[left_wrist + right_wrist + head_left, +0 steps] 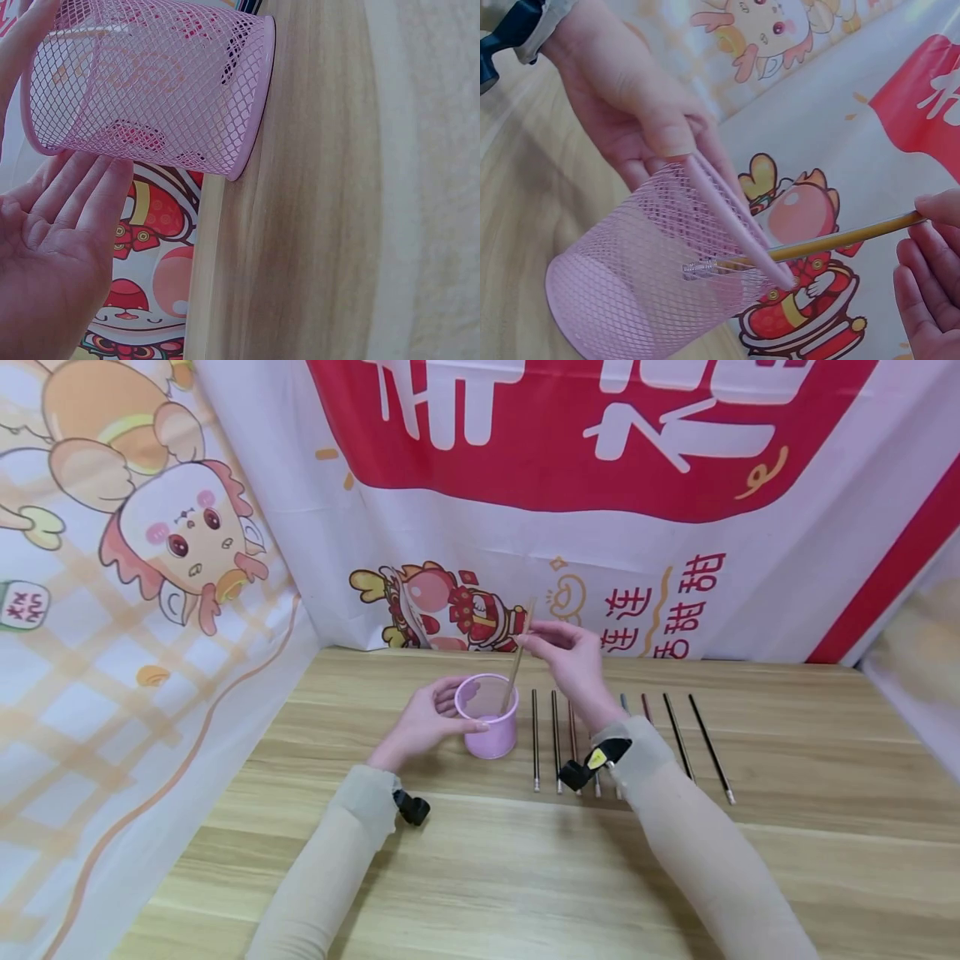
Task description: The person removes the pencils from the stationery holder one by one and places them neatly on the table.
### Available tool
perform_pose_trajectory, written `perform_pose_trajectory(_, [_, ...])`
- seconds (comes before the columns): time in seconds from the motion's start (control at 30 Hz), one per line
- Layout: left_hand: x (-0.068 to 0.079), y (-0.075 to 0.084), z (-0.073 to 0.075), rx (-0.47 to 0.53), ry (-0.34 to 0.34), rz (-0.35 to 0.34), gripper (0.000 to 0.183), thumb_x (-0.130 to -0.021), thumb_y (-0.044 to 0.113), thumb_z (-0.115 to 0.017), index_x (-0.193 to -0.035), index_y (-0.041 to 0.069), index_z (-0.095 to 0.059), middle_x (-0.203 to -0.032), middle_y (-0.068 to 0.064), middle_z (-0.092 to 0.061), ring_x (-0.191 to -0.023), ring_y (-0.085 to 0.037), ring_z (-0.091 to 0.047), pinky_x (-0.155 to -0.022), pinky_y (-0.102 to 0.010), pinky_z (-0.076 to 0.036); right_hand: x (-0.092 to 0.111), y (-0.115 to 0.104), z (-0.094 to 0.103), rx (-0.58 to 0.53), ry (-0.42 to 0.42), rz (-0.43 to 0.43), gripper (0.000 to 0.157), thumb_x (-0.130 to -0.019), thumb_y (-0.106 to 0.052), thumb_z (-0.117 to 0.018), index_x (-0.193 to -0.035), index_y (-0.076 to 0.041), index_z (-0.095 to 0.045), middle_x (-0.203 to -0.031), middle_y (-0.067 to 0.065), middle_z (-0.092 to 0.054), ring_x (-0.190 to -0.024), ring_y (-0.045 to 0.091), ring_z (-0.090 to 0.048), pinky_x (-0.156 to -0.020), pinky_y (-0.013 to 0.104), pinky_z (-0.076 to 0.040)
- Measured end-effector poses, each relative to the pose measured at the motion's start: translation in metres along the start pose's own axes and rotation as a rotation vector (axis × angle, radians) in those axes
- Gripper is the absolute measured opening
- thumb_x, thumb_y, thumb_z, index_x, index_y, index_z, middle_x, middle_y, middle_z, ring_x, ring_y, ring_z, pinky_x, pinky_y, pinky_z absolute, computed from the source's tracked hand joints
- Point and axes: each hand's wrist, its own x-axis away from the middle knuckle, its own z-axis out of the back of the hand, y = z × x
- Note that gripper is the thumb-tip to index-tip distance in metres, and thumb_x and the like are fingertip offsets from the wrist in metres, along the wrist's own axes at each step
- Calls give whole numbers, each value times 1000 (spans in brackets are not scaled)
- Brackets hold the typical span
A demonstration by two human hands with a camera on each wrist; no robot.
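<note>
A pink mesh pen holder point(491, 739) stands upright on the wooden table. My left hand point(427, 720) holds it at the side near the rim, thumb at the front and fingers behind. Between thumb and fingertips, my right hand point(572, 664) pinches a yellow pencil point(832, 241) by its upper end. The pencil slants down through the holder's mouth, its metal-banded eraser end point(697, 270) inside the mesh wall. Right of the holder lies a row of several pencils point(711, 749), eraser ends toward me. My right forearm and wrist hide part of that row.
The wooden table point(480, 877) runs back to a printed cloth backdrop point(480, 552) close behind the holder. Another printed cloth point(247, 710) borders the left side. Each wrist carries a small black camera.
</note>
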Motion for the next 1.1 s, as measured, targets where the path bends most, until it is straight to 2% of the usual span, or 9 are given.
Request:
perform_pose_trajectory(0.23, [0,0,-1,25,1,1,82,-74,10,-92,-144,4,-50,-143,-16,-56,-133,-39,-51,-109,-33,-46,1,-10,12,-125,32,42,35,-85,-5,-83,-116,5,-71,-101,11,-75,-86,23,-73,-86,37,-61])
perform_pose_trajectory(0.43, [0,0,0,33,-12,-5,82,-75,7,-91,-145,2,-49,-145,-23,-52,-133,-41,-49,-110,-35,-45,6,-21,20,-129,31,56,36,-86,-11,-84,-118,1,-70,-105,11,-75,-89,21,-72,-87,34,-60])
perform_pose_trajectory(0.6, [1,1,0,21,-9,-2,82,-75,8,-91,-145,3,-49,-143,-16,-56,-133,-40,-50,-110,-35,-45,10,-40,34,-185,69,103,41,-86,-13,-84,-121,1,-69,-109,14,-72,-94,23,-72,-88,32,-60])
perform_pose_trajectory(0.83, [-1,0,-2,26,-4,11,82,-75,4,-90,-146,3,-49,-143,-15,-56,-133,-39,-50,-110,-36,-45,10,-62,79,-355,135,158,50,-81,-8,-88,-123,8,-66,-107,16,-71,-94,25,-72,-87,35,-60])
perform_pose_trajectory(0.93, [-2,0,-3,14,-6,16,85,-74,4,-90,-147,3,-47,-144,-16,-55,-134,-40,-49,-110,-37,-45,11,-63,107,-345,152,134,53,-79,-12,-89,-124,6,-66,-110,14,-71,-96,24,-72,-87,32,-59])
perform_pose_trajectory(1.1, [-5,1,-3,-22,-8,17,86,-73,7,-92,-147,4,-48,-143,-15,-56,-132,-37,-52,-110,-38,-46,12,-55,154,-246,188,61,54,-79,-18,-90,-126,-1,-69,-117,12,-70,-99,22,-71,-86,27,-58])
